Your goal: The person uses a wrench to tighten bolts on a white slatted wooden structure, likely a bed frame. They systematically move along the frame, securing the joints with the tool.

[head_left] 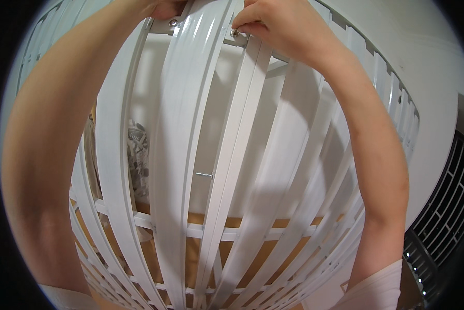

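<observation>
Mostly, my view is filled by a white metal slatted frame [288,144] whose long glossy bars run down from the upper edge, where its end is cut off. On its white upper crosspiece [161,27], a small, shiny, round-headed bolt [234,33] sits near the top of a narrow white metal bar [232,150]. My right hand [286,28] is there, thumb and forefinger drawn together at the bolt head; I cannot tell whether they pinch it or only touch it, and the other fingers are hard to make out. My left hand [165,9] is mostly cut off by the upper edge, just beside a second silver bolt head [173,23], so I cannot tell whether its fingers are spread or closed on anything. Between the two bolts runs a broad, ridged white slat [183,113]. Lower down, a thin silver rod like a bolt [204,175] sticks out sideways from the narrow bar. Behind the slats lies a crumpled grey-and-white bundle [139,155], too covered to identify, and below it low white rails [229,234] cross in front of a brown surface [193,253]. Pale sleeves [374,289] are cut off by the lower edge. At the far right, a black panel with pale lines [444,206] runs into the dark rim.
</observation>
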